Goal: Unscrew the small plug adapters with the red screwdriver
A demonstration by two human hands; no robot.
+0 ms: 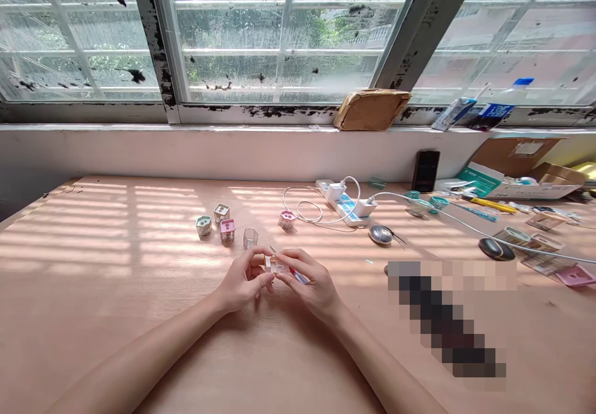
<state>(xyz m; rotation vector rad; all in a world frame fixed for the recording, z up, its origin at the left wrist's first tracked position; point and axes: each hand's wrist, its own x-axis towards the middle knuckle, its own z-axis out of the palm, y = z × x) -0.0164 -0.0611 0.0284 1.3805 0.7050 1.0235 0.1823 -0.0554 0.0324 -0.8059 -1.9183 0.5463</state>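
Both hands meet above the middle of the wooden table (93, 315). My left hand (244, 280) is closed, pinching a small clear plastic box (275, 265) between thumb and fingers. My right hand (310, 280) is closed too, touching the same box while gripping a thin tool with a red part (296, 274), perhaps tweezers. Just beyond the hands stands an empty clear box (250, 237). Farther left are three small boxes with miniature inserts: green (203, 225), beige (221, 212) and pink (228, 229). Another pink one (287, 220) sits toward the right.
A white power strip (345, 204) with plugs and looping white cables lies behind. A phone (426, 170) leans on the wall. A metal dish (380, 234), a black mouse (496, 249), card boxes and craft clutter fill the right side. A blurred patch covers the area right of my hands.
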